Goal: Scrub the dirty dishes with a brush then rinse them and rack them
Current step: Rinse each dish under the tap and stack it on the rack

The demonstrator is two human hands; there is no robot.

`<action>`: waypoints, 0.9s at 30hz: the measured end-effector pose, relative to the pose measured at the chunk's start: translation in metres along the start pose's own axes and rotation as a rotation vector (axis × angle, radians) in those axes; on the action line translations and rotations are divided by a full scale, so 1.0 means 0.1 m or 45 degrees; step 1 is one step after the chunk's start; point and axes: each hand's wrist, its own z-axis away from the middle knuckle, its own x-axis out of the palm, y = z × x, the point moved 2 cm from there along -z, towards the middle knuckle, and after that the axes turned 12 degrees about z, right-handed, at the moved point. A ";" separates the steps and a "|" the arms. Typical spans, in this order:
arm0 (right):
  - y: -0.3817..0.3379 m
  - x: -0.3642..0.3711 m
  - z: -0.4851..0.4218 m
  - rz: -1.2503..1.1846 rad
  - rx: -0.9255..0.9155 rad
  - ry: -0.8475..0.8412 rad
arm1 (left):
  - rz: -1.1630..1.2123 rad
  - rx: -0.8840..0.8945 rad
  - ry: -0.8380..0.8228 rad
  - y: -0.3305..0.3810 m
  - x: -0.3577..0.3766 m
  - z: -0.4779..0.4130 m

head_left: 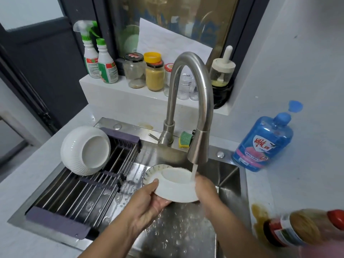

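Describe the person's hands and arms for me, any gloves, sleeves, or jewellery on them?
Both the left hand and the right hand are bare, with no gloves. The left forearm and right forearm are uncovered as far as the frame shows, with no sleeve edge in view. No ring, watch or bracelet is visible.

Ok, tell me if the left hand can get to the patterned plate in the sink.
Probably not yet. The left hand grips the white bowl under the running tap, and that bowl covers most of the patterned plate; only its left rim shows. With the bowl racked, the way looks free.
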 end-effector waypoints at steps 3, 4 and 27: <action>0.08 -0.07 -0.11 -0.306 0.218 -0.121 | -0.114 -0.111 -0.094 0.11 -0.16 0.06; 0.09 -0.09 -0.11 -0.356 0.243 -0.155 | -0.139 -0.142 -0.109 0.13 -0.21 0.06; -0.28 -0.20 0.44 0.295 -0.599 0.131 | -1.029 0.358 0.109 -0.25 0.60 -0.89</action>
